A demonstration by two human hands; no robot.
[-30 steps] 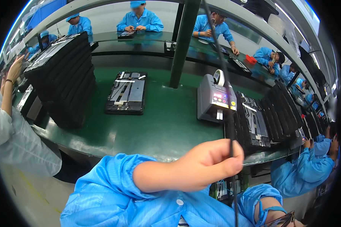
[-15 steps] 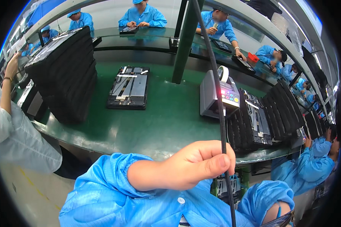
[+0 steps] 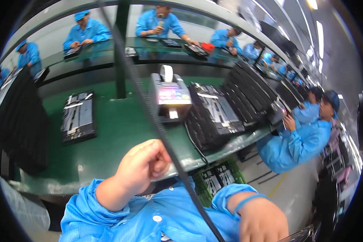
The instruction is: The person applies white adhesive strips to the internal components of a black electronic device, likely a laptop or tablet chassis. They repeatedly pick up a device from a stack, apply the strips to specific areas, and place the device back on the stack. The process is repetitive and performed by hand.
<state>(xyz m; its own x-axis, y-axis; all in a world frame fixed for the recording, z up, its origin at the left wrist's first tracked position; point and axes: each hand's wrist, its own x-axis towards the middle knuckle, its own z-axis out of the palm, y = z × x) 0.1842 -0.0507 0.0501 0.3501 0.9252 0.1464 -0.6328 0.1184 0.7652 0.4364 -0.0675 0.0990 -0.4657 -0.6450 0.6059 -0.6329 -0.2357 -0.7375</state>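
My left hand (image 3: pixel 143 165) is in front of my chest, above the near edge of the green table (image 3: pixel 121 137). Its fingers are curled in, and whatever they may hold is hidden. My right hand (image 3: pixel 264 222) hangs low at the right, a blue band (image 3: pixel 250 201) round its wrist; its fingers are blurred and cut off by the lower edge. Beside it shows the edge of a dark, glossy panel (image 3: pixel 304 234); contact is unclear. On the table lie an opened tablet (image 3: pixel 80 115) and a grey tape dispenser (image 3: pixel 171 94) with a white roll. A black cord (image 3: pixel 149 109) crosses the view.
Tall stacks of black trays stand at the left (image 3: pixel 18 121) and right (image 3: pixel 248 92); another opened tablet (image 3: pixel 220 111) lies on trays beside the dispenser. A green crate (image 3: pixel 220 177) with panels sits below the table. Co-workers in blue sit across; one (image 3: pixel 298 137) stands at the right.
The view has swung to the right, so table things appear further left. My left hand has curled closer to my chest. My right hand has come further into view.
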